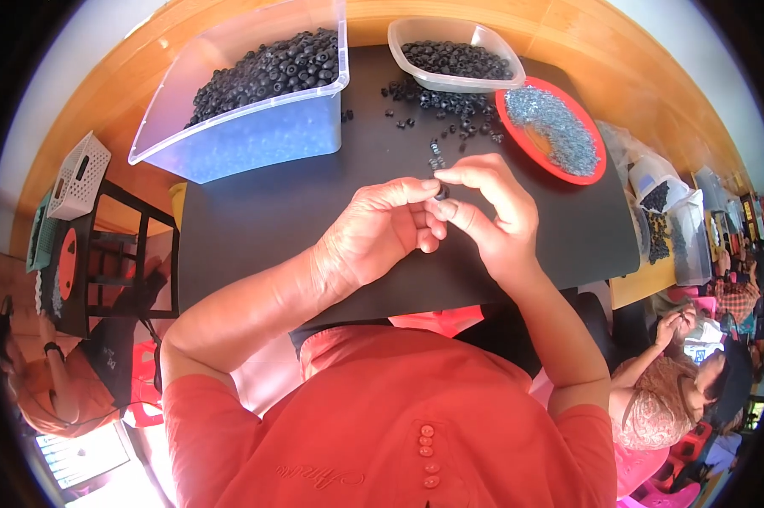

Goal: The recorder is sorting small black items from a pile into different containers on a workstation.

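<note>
A small round black part (441, 193) is pinched between my two hands over the near middle of the dark table (263, 245). My left hand (382, 224) grips it with the thumb, the other fingers curled beneath. From the other side, the thumb and forefinger of my right hand (499, 216) close on it. The fingertips partly hide it. Just beyond my fingers lie a few small clear bluish pieces (435, 154). Many more bluish pieces fill a round red plate (598, 161) at the right.
A large clear bin (263, 135) heaped with black parts stands at the back left. A smaller clear tub (458, 83) of them sits at the back, with loose black parts (467, 127) around it. Other people work at the left (69, 381) and right (653, 389).
</note>
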The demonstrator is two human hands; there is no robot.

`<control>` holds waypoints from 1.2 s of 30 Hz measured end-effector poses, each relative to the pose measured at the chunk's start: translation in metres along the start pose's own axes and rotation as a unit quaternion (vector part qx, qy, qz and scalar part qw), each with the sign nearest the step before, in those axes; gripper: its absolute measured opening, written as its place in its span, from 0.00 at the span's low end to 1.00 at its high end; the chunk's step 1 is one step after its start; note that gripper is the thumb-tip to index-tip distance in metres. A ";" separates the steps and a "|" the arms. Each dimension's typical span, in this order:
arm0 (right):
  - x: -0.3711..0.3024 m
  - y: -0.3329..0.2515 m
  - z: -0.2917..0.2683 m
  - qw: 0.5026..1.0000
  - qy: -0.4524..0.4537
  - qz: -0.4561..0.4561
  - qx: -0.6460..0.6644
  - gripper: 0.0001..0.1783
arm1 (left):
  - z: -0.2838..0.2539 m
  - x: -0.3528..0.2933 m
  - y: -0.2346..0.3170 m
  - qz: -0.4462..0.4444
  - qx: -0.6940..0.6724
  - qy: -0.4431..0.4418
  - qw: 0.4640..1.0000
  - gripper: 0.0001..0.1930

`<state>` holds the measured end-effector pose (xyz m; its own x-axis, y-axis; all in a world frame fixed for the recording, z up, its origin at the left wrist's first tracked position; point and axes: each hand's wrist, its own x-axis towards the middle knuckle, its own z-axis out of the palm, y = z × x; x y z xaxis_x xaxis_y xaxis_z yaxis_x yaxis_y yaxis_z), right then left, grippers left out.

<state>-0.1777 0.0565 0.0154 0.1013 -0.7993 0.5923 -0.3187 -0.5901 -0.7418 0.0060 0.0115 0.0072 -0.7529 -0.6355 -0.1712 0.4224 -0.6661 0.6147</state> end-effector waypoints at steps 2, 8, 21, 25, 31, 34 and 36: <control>-0.001 -0.001 -0.003 0.995 -0.011 -0.046 -0.082 0.15 | 0.002 -0.001 -0.005 -0.003 0.010 0.009 1.000 0.08; -0.010 0.000 0.000 0.999 0.015 -0.038 0.016 0.11 | 0.003 -0.008 -0.011 -0.014 0.012 -0.013 1.000 0.13; 0.023 0.030 -0.093 0.945 0.023 -0.012 -0.326 0.07 | -0.008 -0.006 0.009 -0.032 0.061 0.046 0.997 0.08; 0.045 0.058 -0.121 0.894 0.003 0.028 -0.447 0.03 | -0.019 0.007 0.008 -0.012 0.032 0.031 0.999 0.08; 0.044 0.071 -0.084 0.846 -0.109 -0.039 -0.521 0.08 | -0.021 0.002 0.009 -0.029 0.055 0.035 0.997 0.12; 0.050 0.074 -0.072 0.781 -0.124 -0.063 -0.609 0.08 | -0.021 0.000 0.007 -0.045 0.087 0.023 0.995 0.13; 0.048 0.078 -0.068 0.795 -0.131 -0.064 -0.588 0.09 | -0.019 0.000 0.007 -0.048 0.087 0.010 0.995 0.12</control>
<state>-0.2622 -0.0198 0.0072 0.3476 -0.8287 0.4387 -0.9358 -0.2767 0.2186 0.0182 -0.0005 -0.0031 -0.7741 -0.5818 -0.2495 0.2548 -0.6472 0.7185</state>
